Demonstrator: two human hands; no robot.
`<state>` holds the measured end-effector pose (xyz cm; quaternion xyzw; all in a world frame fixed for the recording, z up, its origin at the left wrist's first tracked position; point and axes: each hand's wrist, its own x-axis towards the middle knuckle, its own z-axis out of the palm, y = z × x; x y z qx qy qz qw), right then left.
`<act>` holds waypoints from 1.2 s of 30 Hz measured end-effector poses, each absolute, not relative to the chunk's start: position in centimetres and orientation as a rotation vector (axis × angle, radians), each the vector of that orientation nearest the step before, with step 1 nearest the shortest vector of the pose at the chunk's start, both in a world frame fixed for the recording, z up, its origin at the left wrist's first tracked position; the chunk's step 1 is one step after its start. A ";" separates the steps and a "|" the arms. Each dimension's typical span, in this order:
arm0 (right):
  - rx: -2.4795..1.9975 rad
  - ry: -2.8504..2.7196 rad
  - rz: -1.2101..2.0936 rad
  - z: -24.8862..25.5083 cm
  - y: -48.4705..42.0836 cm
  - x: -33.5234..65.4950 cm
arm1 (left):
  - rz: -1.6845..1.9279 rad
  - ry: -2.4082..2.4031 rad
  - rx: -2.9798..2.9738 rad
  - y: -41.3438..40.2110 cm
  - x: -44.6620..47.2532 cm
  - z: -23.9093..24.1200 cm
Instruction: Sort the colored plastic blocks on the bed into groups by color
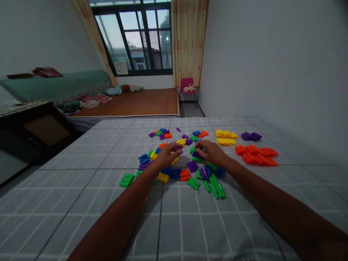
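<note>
Small plastic building pieces in several colours lie scattered over the checked cloth. My left hand (169, 154) is over the middle of them, fingers bent, with a purple plastic piece (178, 149) showing between thumb and fingertips. To its right, my right hand (210, 150) curls down at green and purple pieces; what its fingertips hold, if anything, is hard to make out. Nearer to me are a yellow block (162, 177), an orange block (185, 175) and long green pieces (217, 187). A green block (127, 180) lies left of my left forearm.
Sorted by colour on the right are yellow pieces (226, 137), purple pieces (251, 136) and orange pieces (256, 155). Small mixed groups (163, 133) lie toward the far edge of the grey checked cloth (108, 145). Beyond stand a brown-topped bed (144, 102) and a pink chair (187, 84).
</note>
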<state>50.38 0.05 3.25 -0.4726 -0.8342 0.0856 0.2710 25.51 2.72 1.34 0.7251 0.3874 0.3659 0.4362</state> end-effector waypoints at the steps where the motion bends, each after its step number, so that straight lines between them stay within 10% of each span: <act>1: -1.325 -2.178 0.238 3.2 0.6 51.6 | 0.942 1.011 1.857 3.1 24.9 1.5; 16: -1.262 -2.428 0.373 2.8 0.0 52.1 | 0.461 1.153 2.496 -0.6 29.9 1.1; 36: -1.283 -2.268 0.154 7.5 1.3 59.0 | 0.724 0.988 1.640 0.3 28.0 1.3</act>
